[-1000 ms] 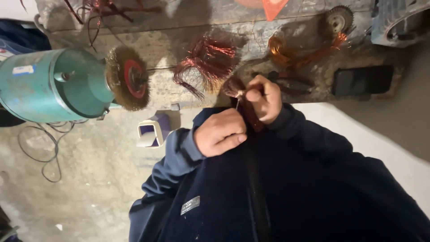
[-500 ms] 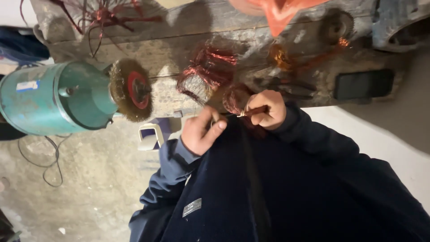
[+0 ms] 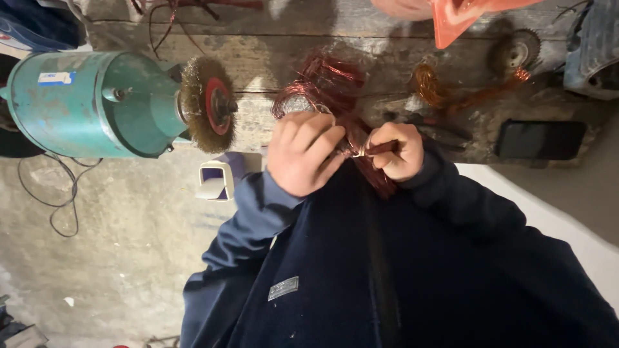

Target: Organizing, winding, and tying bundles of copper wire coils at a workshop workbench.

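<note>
Both hands have risen from the chest to the bench edge and drawn apart; the left hand (image 3: 303,154) now closes over the copper coil (image 3: 322,87), the right hand (image 3: 396,151) pinches a strand of it, so the work has moved onto the coil itself; the coil is a tangled reddish loop of thin wire, lying on the bench (image 3: 361,32) beside the wire wheel (image 3: 206,103) of a green grinder (image 3: 90,103); a dark phone (image 3: 540,139) lies to the right.

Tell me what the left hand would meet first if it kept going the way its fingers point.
The left hand points its fingers toward the right hand; it would probably meet the copper wire bundle gripped between them first, then that hand. Depth is unclear.
</note>
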